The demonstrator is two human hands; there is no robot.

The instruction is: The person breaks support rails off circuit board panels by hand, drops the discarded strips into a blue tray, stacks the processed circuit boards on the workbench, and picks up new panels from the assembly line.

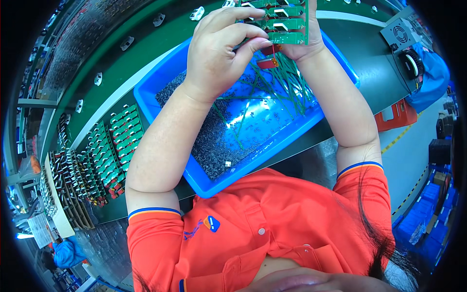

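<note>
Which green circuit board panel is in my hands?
The circuit board panel at the top, right hand behind it and left hand at its left edge; the other panels sit left of the blue bin.

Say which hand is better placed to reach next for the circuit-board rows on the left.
Probably the left hand: it is nearer the circuit-board rows, while the right hand sits farther across, partly behind the green circuit panel.

Electronics assembly workshop: green conveyor-like line [113, 61] with spaced white parts [127, 43], handheld circuit board panel [287, 38], rows of boards [127, 129], blue parts tub [206, 189].
</note>
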